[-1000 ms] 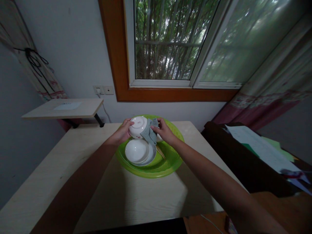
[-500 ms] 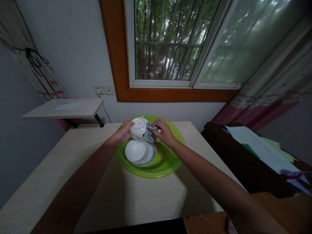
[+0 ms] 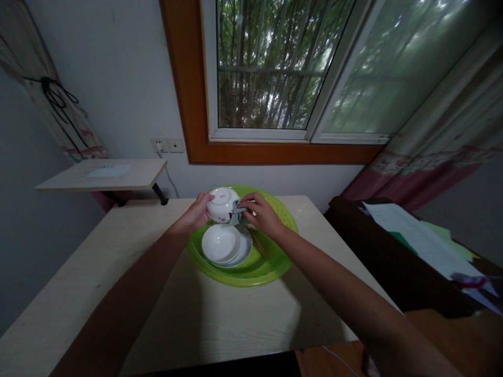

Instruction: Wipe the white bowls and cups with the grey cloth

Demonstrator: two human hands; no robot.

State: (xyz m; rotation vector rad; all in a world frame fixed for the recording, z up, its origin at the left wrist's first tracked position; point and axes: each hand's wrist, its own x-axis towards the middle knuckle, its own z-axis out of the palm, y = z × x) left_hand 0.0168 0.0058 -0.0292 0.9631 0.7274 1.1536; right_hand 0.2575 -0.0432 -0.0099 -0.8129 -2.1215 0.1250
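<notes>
My left hand (image 3: pixel 198 210) grips a white bowl (image 3: pixel 221 202) by its left side, tipped so that its base faces me; a red pattern shows near its rim. On the bowl's right side lies a grey-green cloth (image 3: pixel 236 213), bunched in the closed fingers of my right hand (image 3: pixel 260 213). Both hands are over a bright green plastic basin (image 3: pixel 271 264). Inside it, below the held bowl, another white bowl (image 3: pixel 220 243) sits on a white plate (image 3: pixel 244 248). Wooden chopsticks (image 3: pixel 258 245) lie to the right of them, partly hidden by my right hand.
The basin stands on a pale wooden table (image 3: pixel 157 293) against the wall. At the back left is a small raised shelf (image 3: pixel 106 178) with a paper on it. To the right, a dark brown piece of furniture (image 3: pixel 365 251) carries papers (image 3: pixel 424 238). A window is above.
The cloth, earlier spread flatter over the bowl's right side, is now bunched up. My right hand has shifted slightly left along the bowl; my left hand keeps its hold.
</notes>
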